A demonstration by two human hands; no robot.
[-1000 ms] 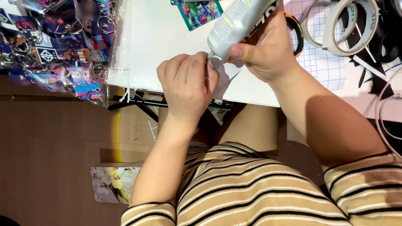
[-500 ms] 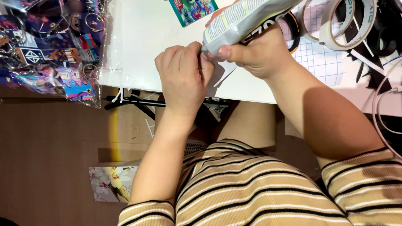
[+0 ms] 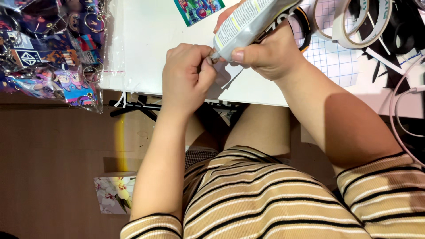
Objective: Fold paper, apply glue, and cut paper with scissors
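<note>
Since a second ago, both hands have drifted a little up and toward the table's middle, and the tube [image 3: 250,24] now tilts more steeply, its nozzle pressed right against the left fingertips. Left hand [image 3: 188,77] is curled, thumb and forefinger pinching something small at the tip of the tube; what it grips is hidden behind the fingers, so I cannot tell whether it is a cap or a small piece. Right hand [image 3: 270,53] is wrapped around the lower body of the tube, thumb pressed on its side, holding it slanted up and away from the person.

Both hands hover just over the near edge of the white table [image 3: 150,48]. Beyond the left hand lies a colourful card [image 3: 198,9]; to the left of it sits a clear bag of keychains [image 3: 53,48]. Beyond the right hand lie rolls of tape [image 3: 354,22] on a grid mat [image 3: 330,59].

As I judge it, the thumb's pressure could push out too much of the contents, smearing the fingers. With the work this close to the edge, a slipped small part would likely fall to the floor [image 3: 57,168].
</note>
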